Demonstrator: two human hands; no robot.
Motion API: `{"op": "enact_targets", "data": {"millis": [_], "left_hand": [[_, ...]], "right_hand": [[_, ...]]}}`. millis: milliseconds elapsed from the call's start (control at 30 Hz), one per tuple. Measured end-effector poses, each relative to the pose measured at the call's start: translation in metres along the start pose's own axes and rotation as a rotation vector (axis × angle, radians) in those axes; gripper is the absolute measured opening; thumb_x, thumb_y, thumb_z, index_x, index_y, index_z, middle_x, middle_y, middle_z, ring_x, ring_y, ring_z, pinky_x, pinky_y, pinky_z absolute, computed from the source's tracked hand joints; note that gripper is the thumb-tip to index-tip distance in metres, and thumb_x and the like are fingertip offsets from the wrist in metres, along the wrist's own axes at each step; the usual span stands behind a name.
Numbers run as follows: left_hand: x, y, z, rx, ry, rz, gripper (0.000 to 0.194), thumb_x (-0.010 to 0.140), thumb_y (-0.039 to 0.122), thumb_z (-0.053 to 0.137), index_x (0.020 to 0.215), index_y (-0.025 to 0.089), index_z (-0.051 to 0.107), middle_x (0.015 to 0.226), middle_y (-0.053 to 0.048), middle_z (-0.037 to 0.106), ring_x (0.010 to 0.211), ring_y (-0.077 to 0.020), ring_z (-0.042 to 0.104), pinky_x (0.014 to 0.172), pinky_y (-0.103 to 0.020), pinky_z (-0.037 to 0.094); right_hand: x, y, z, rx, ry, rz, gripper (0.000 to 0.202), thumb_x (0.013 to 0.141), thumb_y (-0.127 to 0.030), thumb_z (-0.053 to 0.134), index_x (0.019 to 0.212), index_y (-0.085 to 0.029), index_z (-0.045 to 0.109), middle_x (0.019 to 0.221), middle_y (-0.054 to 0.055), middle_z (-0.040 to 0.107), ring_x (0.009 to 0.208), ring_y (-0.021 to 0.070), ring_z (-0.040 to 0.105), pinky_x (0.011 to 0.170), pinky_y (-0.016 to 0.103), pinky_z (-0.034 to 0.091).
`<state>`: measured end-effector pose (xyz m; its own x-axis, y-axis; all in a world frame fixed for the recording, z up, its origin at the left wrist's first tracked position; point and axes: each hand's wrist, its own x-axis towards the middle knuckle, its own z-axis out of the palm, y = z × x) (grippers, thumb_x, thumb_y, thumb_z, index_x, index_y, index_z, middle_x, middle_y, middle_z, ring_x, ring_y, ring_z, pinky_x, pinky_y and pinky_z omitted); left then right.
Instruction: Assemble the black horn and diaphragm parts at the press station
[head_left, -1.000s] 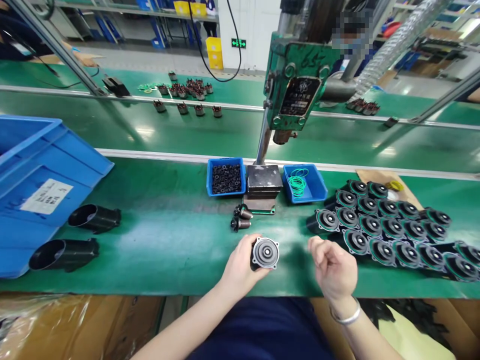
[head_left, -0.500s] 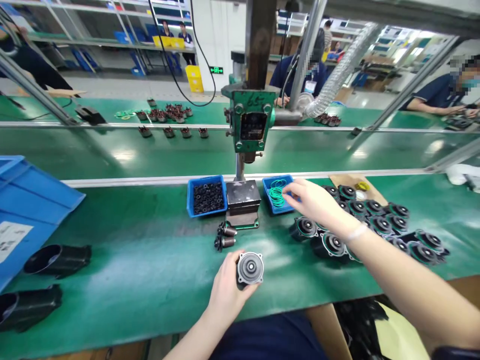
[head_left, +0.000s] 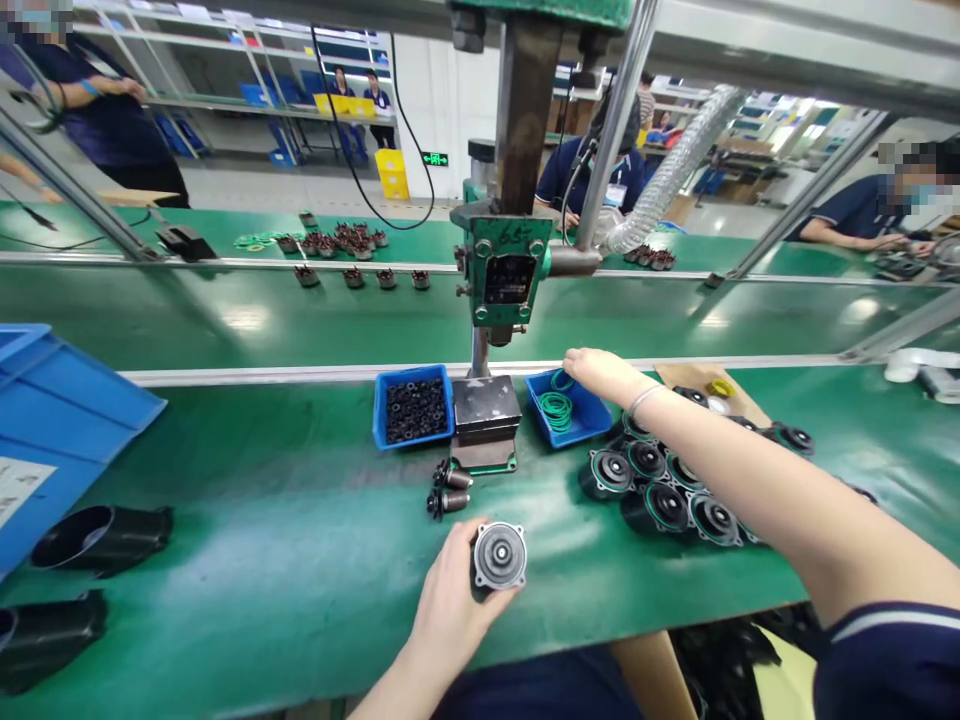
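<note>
My left hand (head_left: 454,590) is wrapped round a black motor housing (head_left: 500,556) with a metal flanged rim, its round open end facing up, near the table's front edge. Over the right-hand blue bin (head_left: 589,425), my right hand (head_left: 600,375) has its fingers pinched together at a green rubber ring (head_left: 561,380), which hangs at the fingertips. More green rings (head_left: 555,411) lie in a loose pile at the left of that bin. Just ahead of my left hand, two motor rotors (head_left: 452,500) rest on the green mat.
A bench press (head_left: 501,270) stands over its metal block (head_left: 487,403). Left of it is a blue bin of small black rings (head_left: 412,372). Several ringed housings (head_left: 667,506) crowd the right side. Black casings (head_left: 101,540) and a large blue crate (head_left: 75,400) stand left. Co-workers sit beyond.
My right hand has risen slightly toward the back of the ring bin, and a green ring now hangs from its fingers. My left hand keeps the housing in about the same place.
</note>
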<state>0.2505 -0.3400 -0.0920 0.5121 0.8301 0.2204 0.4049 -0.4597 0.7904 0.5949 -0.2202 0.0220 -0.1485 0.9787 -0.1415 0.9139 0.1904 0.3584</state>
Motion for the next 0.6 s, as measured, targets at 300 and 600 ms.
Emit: {"op": "enact_targets", "data": {"millis": [300, 600], "left_hand": [[0.001, 0.003, -0.001, 0.034, -0.001, -0.008, 0.064, 0.072, 0.024, 0.08, 0.125, 0.024, 0.043, 0.117, -0.008, 0.062, 0.109, -0.027, 0.065, 0.091, -0.042, 0.056], [0.002, 0.004, 0.001, 0.026, 0.008, 0.005, 0.067, 0.071, 0.024, 0.081, 0.125, 0.023, 0.043, 0.118, -0.008, 0.061, 0.111, -0.0267, 0.063, 0.094, -0.043, 0.055]], "right_hand": [[0.002, 0.007, 0.003, 0.126, 0.07, 0.023, 0.028, 0.099, -0.025, 0.047, 0.1, -0.012, 0.072, 0.1, 0.012, 0.07, 0.089, 0.019, 0.067, 0.078, 0.024, 0.047], [-0.001, 0.013, 0.002, 0.207, 0.142, -0.03, 0.026, 0.095, -0.026, 0.053, 0.097, -0.015, 0.077, 0.095, 0.009, 0.073, 0.083, 0.0174, 0.067, 0.076, 0.024, 0.048]]}}
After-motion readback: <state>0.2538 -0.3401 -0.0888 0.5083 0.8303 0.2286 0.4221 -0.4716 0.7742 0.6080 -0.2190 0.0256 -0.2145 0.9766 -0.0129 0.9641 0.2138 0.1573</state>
